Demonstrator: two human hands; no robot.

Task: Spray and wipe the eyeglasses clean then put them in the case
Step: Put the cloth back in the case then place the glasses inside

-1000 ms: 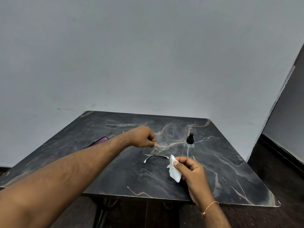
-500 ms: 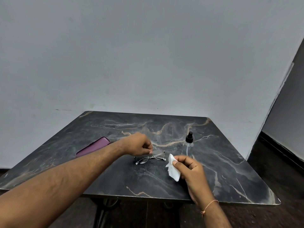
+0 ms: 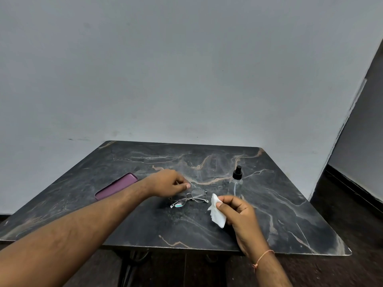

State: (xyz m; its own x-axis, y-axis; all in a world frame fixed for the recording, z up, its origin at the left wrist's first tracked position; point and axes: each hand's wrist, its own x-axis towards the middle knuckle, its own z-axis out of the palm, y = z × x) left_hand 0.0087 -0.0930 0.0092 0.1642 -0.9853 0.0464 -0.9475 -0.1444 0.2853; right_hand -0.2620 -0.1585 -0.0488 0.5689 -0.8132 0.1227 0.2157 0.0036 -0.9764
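Observation:
The thin metal-framed eyeglasses [image 3: 189, 198] lie folded on the dark marble table [image 3: 145, 226], near its middle. My left hand [image 3: 167, 183] hovers just behind their left end with fingers loosely curled, and I see no grip on the frame. To the right of the glasses, my right hand [image 3: 240, 214] pinches a folded white tissue [image 3: 217, 213] a little above the table. A clear spray bottle [image 3: 236, 182] with a black nozzle stands behind that hand. The purple eyeglass case [image 3: 117, 186] lies shut at the left, partly behind my left forearm.
The table stands against a plain grey wall. Its front edge is close to me, and its right edge drops to a dark floor. Bare tabletop stretches behind the glasses and along the front right.
My left hand lowered the open glasses, which now lie folded on the table, and then drew slightly back off them. My right hand with the tissue stayed nearly still.

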